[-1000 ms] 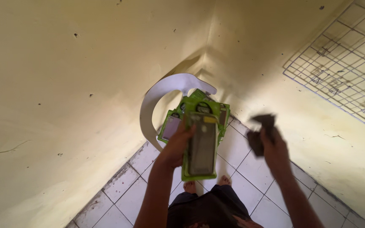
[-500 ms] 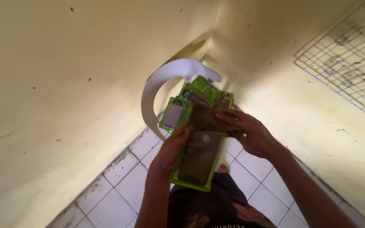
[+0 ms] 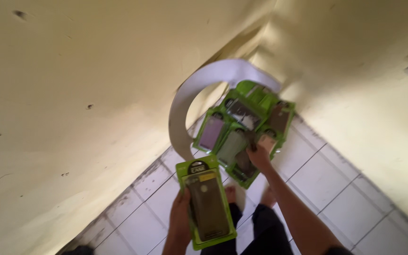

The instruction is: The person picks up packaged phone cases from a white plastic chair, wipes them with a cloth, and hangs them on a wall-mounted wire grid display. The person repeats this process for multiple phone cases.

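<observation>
As L hand (image 3: 181, 218) grips pkg (image 3: 206, 204).

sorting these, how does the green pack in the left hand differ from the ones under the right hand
The single green pack is held alone in the left hand; the fanned green packs lie overlapping in a pile, touched by the right hand. The single pack holds a dark case; the fanned packs show purple, pale green and brownish ones. The single pack sits nearer the camera. All share bright green card frames.
</observation>
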